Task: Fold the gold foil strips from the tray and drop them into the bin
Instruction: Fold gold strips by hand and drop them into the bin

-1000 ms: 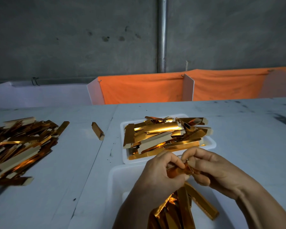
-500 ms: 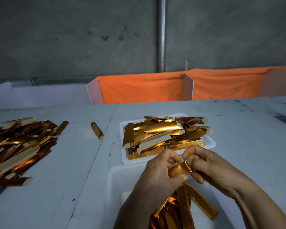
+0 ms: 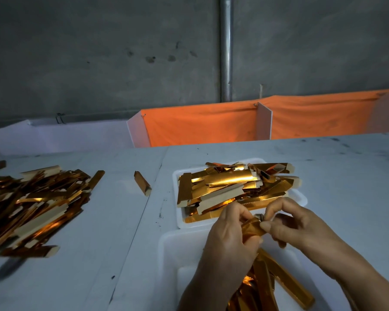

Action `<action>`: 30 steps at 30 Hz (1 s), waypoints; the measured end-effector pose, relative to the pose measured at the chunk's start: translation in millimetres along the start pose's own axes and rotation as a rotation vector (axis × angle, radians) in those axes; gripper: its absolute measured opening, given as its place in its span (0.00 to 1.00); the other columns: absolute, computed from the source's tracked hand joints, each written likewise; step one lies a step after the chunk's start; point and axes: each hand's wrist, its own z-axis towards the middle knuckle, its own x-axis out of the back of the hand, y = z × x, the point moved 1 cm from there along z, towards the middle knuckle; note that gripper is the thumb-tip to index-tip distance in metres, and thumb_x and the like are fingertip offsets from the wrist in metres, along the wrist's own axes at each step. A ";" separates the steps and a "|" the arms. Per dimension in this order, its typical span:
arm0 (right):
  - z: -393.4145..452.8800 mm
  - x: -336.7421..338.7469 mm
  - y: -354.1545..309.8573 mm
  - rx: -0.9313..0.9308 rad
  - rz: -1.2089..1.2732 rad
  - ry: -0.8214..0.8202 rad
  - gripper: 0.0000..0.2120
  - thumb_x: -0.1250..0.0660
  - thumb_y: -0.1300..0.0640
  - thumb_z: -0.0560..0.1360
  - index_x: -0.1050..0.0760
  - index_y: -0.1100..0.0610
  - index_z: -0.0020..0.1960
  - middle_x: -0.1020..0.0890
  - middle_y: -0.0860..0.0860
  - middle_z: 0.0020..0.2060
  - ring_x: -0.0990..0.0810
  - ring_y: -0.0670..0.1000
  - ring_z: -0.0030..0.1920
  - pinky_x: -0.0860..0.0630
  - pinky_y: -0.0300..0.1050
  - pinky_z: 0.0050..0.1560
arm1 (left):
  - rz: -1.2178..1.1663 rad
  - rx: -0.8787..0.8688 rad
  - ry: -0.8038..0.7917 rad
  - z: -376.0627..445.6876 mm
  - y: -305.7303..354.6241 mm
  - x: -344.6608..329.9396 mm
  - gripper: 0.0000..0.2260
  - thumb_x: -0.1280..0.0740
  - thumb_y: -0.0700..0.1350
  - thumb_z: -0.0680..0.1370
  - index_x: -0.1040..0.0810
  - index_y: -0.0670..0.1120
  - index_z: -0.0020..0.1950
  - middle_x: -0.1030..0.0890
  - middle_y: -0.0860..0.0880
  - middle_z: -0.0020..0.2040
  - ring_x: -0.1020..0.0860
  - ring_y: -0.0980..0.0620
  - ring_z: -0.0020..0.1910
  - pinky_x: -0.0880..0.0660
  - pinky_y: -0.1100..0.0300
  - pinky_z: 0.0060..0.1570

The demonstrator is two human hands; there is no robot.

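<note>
**foilfan:** While we're counting, biggest first: one white table (image 3: 323,167), one orange cloth (image 3: 200,124) hung along its far edge, one heap of strips (image 3: 32,205) on the left, one tray (image 3: 301,196), one bin (image 3: 173,248). Tray's piled with gold strips, way too tangled to count. Two loose ones sit out on the table, a single strip (image 3: 142,186) between the heap and the tray, and a tiny one at the far left edge.

**tabletop_tom:** And the hands?

**foilfan:** Two, both up over the bin, just in front of the tray. Left hand (image 3: 229,234) has its fingers curled round one end of a folded strip (image 3: 253,227). Right hand (image 3: 299,227) pinches the other end, thumb tip on the foil, fingers arched over the top. So the strip is held between both hands, tilted, above the bin.

**tabletop_tom:** Anything you can't make out?

**foilfan:** Plenty. The heap runs off the left edge and it's blurry. The bin is cut off at the bottom, and the wrists cover most of what's in it; I see a few gold strips (image 3: 283,281) in there, no real count. There's something small and greyish right at the fingertips, can't tell what.
</note>
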 end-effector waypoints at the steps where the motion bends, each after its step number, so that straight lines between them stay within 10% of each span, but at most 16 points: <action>1: 0.1 -1.6 0.2 0.024 -0.056 0.039 0.06 0.28 0.52 0.66 0.22 0.53 0.40 0.24 0.55 0.42 0.23 0.48 0.36 0.24 0.41 0.38 | 0.024 -0.015 0.011 -0.2 -0.5 -1.0 0.19 0.32 0.49 0.76 0.41 0.64 0.51 0.33 0.64 0.49 0.30 0.67 0.46 0.33 0.80 0.36; 13: 1.8 -19.3 2.1 0.221 -0.526 0.247 0.09 0.25 0.53 0.69 0.25 0.43 0.41 0.32 0.39 0.61 0.25 0.44 0.54 0.25 0.35 0.50 | 0.040 0.019 0.082 -0.6 2.0 -7.9 0.19 0.32 0.47 0.76 0.42 0.62 0.53 0.35 0.64 0.50 0.32 0.67 0.45 0.34 0.80 0.39; 18: 1.6 -17.9 0.4 0.181 -0.416 0.224 0.07 0.26 0.55 0.70 0.23 0.44 0.40 0.33 0.31 0.62 0.28 0.36 0.59 0.31 0.24 0.49 | 0.034 0.030 0.085 -0.6 3.4 -5.6 0.18 0.32 0.49 0.76 0.41 0.62 0.53 0.36 0.65 0.48 0.32 0.69 0.45 0.34 0.81 0.37; 30: 7.2 -17.0 6.3 0.022 -0.008 0.169 0.05 0.27 0.61 0.70 0.17 0.52 0.38 0.26 0.35 0.63 0.30 0.44 0.67 0.33 0.33 0.53 | 0.009 -0.018 0.146 1.7 3.9 0.1 0.07 0.43 0.46 0.82 0.27 0.51 0.56 0.26 0.58 0.47 0.25 0.61 0.48 0.31 0.79 0.42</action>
